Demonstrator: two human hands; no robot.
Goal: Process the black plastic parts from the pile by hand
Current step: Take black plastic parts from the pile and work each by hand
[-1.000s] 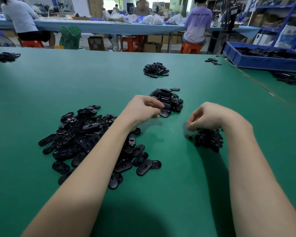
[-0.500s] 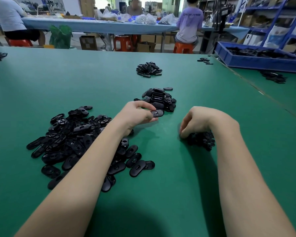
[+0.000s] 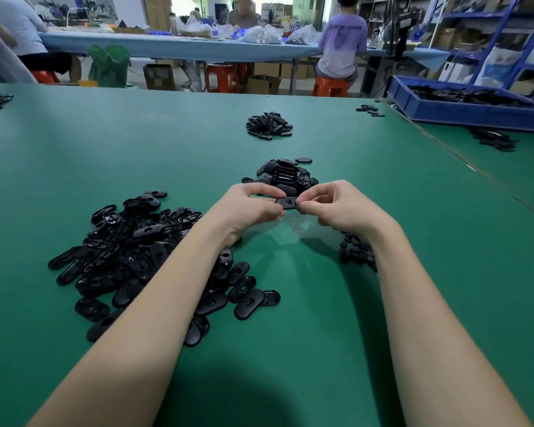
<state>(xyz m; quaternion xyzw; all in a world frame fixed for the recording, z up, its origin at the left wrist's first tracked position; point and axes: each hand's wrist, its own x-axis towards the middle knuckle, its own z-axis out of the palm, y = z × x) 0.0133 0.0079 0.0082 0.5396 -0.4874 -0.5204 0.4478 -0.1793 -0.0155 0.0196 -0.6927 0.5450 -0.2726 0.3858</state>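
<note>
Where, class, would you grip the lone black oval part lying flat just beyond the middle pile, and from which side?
Pinch the lone oval part across its narrow width, on the two long edges, coming straight down from above. It lies flat on the green table, apart from the middle pile, so both edges look free.

The tabletop (image 3: pixel 290 349) is covered in a green, matt, smooth mat with a soft sheen where light falls. The big pile of oval parts (image 3: pixel 130 251) is black plastic, smooth and glossy, catching pale highlights on the rims. The part (image 3: pixel 287 203) pinched between left hand (image 3: pixel 247 208) and right hand (image 3: pixel 336 208) has the same shiny black plastic look. The blue crate (image 3: pixel 463 114) looks like moulded plastic, duller in finish.
</note>
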